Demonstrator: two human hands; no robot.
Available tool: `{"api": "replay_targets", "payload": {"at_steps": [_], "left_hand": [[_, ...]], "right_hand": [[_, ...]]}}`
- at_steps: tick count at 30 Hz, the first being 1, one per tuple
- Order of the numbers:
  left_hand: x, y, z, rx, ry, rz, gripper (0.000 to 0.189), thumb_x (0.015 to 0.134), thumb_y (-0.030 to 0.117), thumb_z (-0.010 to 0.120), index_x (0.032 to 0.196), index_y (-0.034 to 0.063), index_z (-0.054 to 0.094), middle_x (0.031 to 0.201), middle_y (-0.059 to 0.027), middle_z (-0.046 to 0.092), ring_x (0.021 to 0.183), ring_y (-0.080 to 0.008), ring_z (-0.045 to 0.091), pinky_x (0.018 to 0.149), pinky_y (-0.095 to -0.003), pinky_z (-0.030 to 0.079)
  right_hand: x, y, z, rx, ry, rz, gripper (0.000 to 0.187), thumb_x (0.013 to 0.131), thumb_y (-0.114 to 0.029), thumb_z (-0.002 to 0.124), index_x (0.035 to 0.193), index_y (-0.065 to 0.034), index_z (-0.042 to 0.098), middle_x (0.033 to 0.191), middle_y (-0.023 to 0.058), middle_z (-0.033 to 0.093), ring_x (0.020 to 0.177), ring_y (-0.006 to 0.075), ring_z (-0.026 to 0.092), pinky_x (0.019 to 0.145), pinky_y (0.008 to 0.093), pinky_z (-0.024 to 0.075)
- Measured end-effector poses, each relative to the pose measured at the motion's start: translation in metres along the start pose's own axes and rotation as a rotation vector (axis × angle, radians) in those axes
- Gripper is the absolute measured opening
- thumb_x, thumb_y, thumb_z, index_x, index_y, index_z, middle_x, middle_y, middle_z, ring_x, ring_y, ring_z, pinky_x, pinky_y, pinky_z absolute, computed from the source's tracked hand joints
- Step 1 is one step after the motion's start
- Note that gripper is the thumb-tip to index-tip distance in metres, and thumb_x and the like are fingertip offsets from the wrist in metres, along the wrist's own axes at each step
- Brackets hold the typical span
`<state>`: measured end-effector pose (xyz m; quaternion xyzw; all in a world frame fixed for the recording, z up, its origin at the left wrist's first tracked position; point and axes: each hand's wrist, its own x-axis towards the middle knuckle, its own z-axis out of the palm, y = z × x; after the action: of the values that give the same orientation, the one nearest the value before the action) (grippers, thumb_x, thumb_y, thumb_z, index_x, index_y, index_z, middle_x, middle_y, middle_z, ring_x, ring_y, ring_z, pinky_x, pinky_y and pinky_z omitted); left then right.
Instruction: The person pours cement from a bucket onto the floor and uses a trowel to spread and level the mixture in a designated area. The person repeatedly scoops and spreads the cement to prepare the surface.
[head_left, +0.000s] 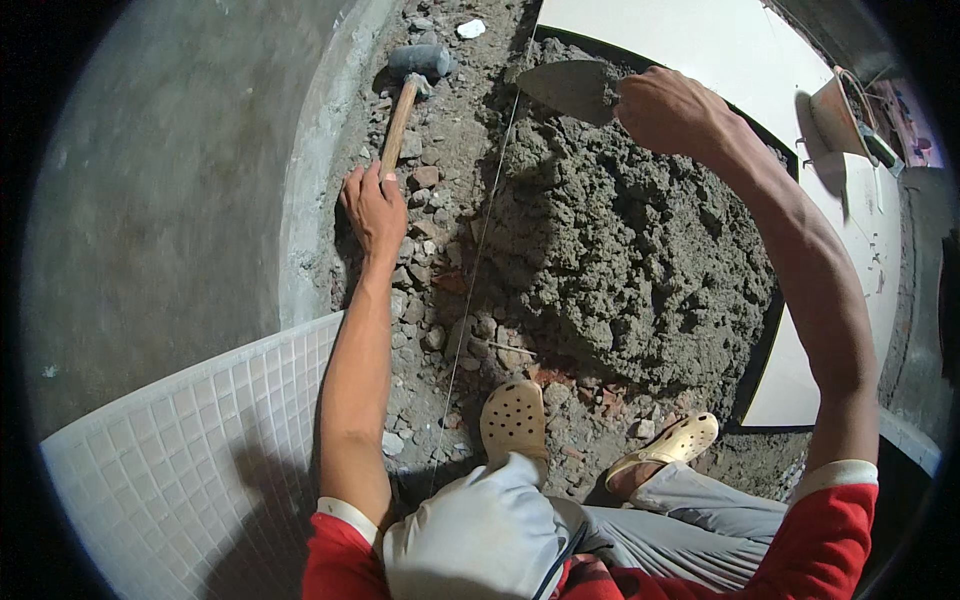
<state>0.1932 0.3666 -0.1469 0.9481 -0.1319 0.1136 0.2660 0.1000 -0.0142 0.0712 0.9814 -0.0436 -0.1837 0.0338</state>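
My left hand (377, 210) rests at the handle end of a mallet (403, 120), its fingers over the tip of the wood; whether they grip it is hard to tell. The mallet's dark head lies on the rubble strip beside the wall. In my right hand (660, 109) is a trowel (574, 86), its blade pointing left over the top of a heap of wet mortar (637, 255). The trowel's handle is hidden in my fist. A taut string (484, 225) runs lengthwise between the rubble and the heap.
A tile with a grid pattern (202, 405) stands at the lower left, by a grey plastered wall (172, 165). Large pale tiles (787, 382) border the mortar. A bucket (836, 112) stands at the upper right. Broken stones (424, 277) and my clogs (514, 420) are below.
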Motion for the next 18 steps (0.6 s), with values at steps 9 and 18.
{"api": "replay_targets", "payload": {"at_steps": [9, 18], "left_hand": [[-0.005, 0.006, 0.007, 0.002, 0.101, 0.010, 0.032, 0.098, 0.019, 0.062, 0.127, 0.0058, 0.068, 0.136, -0.0187, 0.053, 0.130, -0.0383, 0.044, 0.111, -0.0517, 0.036], [-0.007, 0.006, 0.013, 0.013, 0.130, 0.003, 0.030, 0.098, 0.017, 0.061, 0.126, 0.0059, 0.067, 0.137, -0.0173, 0.051, 0.131, -0.0381, 0.043, 0.110, -0.0528, 0.035]], "right_hand": [[-0.013, 0.076, 0.034, 0.107, 0.125, -0.027, 0.029, 0.104, -0.029, 0.051, 0.099, -0.0009, 0.059, 0.079, 0.0182, 0.064, 0.071, 0.0369, 0.063, 0.066, 0.0504, 0.0476], [0.023, 0.136, 0.098, 0.201, 0.348, -0.161, 0.031, 0.107, -0.029, 0.049, 0.105, 0.0000, 0.059, 0.093, 0.0189, 0.066, 0.079, 0.0394, 0.064, 0.072, 0.0510, 0.0499]]}}
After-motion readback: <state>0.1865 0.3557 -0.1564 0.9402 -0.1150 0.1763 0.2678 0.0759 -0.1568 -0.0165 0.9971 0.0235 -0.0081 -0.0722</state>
